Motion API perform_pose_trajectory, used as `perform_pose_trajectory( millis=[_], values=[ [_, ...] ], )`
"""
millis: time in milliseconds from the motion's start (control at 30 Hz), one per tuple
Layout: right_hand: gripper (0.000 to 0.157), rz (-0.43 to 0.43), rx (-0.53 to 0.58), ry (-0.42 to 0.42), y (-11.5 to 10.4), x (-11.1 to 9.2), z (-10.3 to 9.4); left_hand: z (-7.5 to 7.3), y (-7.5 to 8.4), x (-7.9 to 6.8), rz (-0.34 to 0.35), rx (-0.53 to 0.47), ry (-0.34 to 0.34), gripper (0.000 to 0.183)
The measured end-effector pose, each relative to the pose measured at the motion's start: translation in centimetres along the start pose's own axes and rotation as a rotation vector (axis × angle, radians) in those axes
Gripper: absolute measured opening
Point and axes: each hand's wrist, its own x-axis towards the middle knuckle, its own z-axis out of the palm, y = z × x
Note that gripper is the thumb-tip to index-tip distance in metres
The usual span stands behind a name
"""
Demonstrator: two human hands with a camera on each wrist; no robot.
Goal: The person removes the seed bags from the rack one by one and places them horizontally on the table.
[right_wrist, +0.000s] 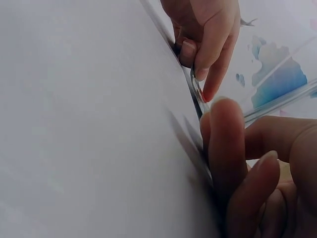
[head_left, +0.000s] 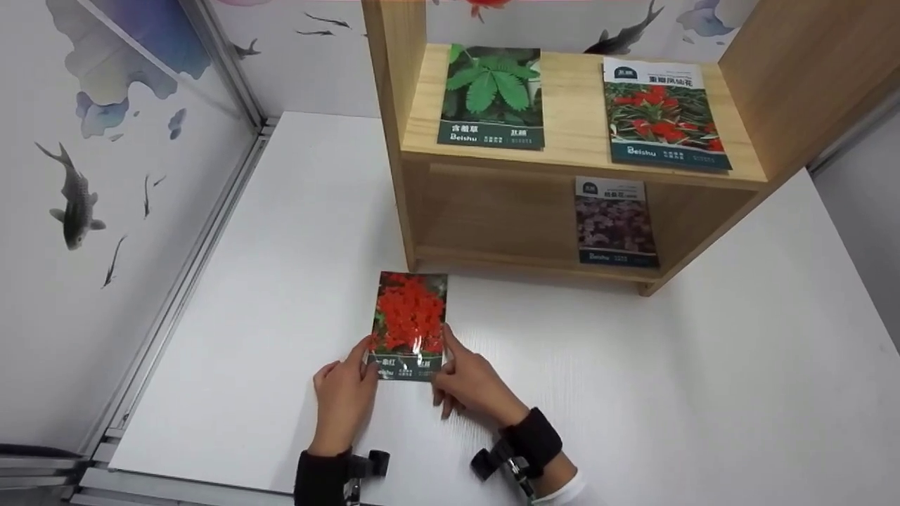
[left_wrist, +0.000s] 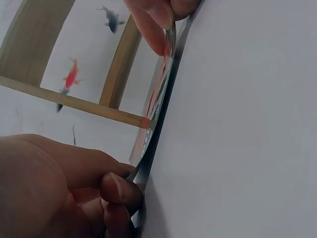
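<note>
A seed packet (head_left: 410,316) with a picture of red flowers and a dark green lower band is low over the white table, just in front of the shelf's left foot. My left hand (head_left: 344,397) pinches its left edge near the lower corner. On the opposite edge, my right hand (head_left: 478,383) grips it between thumb and fingers. Seen edge-on in the left wrist view, the packet (left_wrist: 161,99) bows slightly, close to the tabletop. The right wrist view shows mostly the fingers (right_wrist: 228,144) of my right hand, which hide much of the packet.
A wooden shelf (head_left: 583,161) stands behind the hands. Its upper board carries a green-leaf packet (head_left: 492,98) at left and a red-flower packet (head_left: 664,116) at right. Below, a pink-flower packet (head_left: 615,221) lies at right. A fish-patterned wall (head_left: 162,232) borders the table's left side.
</note>
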Motion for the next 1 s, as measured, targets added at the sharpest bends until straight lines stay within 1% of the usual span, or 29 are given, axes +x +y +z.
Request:
perform_pose_trajectory(
  millis=[233, 467, 600, 800, 1000],
  values=[
    [0.083, 0.009, -0.007, -0.001, -0.25, 0.03, 0.34, -0.15, -0.31, 0.14, -0.030, 0.028, -0.023, 0.040],
    [0.082, -0.002, -0.024, 0.017, -0.43, 0.37, 0.53, -0.55, -0.29, 0.59, -0.023, 0.110, -0.010, 0.038],
    [0.083, 0.001, -0.037, 0.024, -0.47, 0.54, 0.58, -0.71, -0.28, 0.66, -0.033, 0.140, -0.025, 0.039],
    [0.085, 0.007, -0.034, 0.020, -0.44, 0.57, 0.66, -0.73, -0.39, 0.59, -0.052, 0.151, -0.026, 0.043],
    [0.085, 0.012, 0.000, 0.016, -0.50, 0.40, 0.66, -0.77, -0.55, 0.46, -0.034, 0.142, -0.018, 0.044]
  ],
)
